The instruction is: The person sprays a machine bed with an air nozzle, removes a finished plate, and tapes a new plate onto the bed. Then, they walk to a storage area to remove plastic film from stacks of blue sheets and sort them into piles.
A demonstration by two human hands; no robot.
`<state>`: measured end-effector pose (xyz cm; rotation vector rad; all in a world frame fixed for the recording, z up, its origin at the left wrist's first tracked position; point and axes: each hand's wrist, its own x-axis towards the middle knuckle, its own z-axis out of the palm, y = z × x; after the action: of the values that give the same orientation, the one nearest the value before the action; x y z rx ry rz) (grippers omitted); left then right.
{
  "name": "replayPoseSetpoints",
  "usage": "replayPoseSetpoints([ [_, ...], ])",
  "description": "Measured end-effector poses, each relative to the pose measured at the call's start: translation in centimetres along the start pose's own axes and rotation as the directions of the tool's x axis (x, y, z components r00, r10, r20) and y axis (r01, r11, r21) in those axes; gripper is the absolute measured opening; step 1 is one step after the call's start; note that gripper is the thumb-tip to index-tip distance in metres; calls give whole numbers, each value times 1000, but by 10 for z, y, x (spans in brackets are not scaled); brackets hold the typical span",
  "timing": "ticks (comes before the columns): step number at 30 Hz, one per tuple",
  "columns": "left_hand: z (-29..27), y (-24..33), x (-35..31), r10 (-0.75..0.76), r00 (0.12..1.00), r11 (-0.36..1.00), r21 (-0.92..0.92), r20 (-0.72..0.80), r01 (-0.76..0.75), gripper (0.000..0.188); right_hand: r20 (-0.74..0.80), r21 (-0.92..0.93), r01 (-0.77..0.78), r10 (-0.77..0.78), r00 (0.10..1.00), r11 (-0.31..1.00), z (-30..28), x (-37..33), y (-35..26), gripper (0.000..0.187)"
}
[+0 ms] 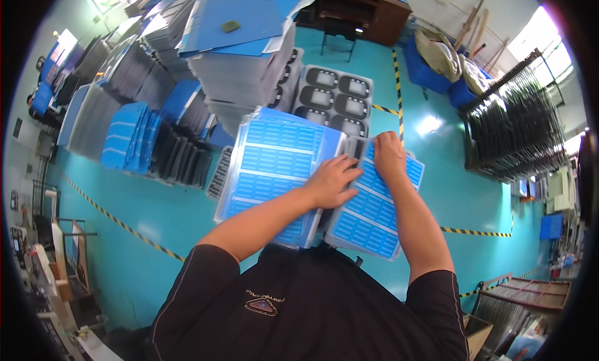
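Two stacks of blue printed sheets lie side by side in front of me, a larger left stack and a right stack. My left hand lies with fingers stretched out over the right edge of the left stack, its fingertips at the gap between the two. At the far edge of the right stack, my right hand has its fingers bent together on the sheets. Its fingertips are partly hidden, so how many sheets it grips does not show.
Beyond the stacks lie grey-and-black panels with window cutouts. A tall pile of sheets topped with blue stands behind, left. More blue sheets and dark panels stand further left. A black rack and blue bins are at right.
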<state>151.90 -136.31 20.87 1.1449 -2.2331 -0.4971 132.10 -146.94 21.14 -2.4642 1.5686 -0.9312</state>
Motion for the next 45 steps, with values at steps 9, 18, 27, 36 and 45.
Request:
replayPoseSetpoints([
  [9, 2, 11, 62, -505, 841, -15, -976, 196, 218, 28, -286, 75, 280, -248, 925, 957, -41, -8, -72, 14],
  [18, -156, -129, -6, -813, 550, -143, -981, 192, 131, 30, 668, 228, 241, -332, 666, 943, -182, -75, -110, 36],
  [27, -162, -196, -87, -884, 448, 391, -735, -132, 555, 32, -85, 499, -386, 487, 869, 776, -204, -55, 3, 27],
  [36, -98, -127, -49, -535, 805, 643, 494, -255, 585, 62, 118, -112, -112, 125, 985, 987, -13, 1, -18, 28],
  [45, -94, -126, -55, -477, 814, 681, 447, -331, 580, 58, 66, -113, 29, -22, 998, 993, -5, -5, -7, 22],
])
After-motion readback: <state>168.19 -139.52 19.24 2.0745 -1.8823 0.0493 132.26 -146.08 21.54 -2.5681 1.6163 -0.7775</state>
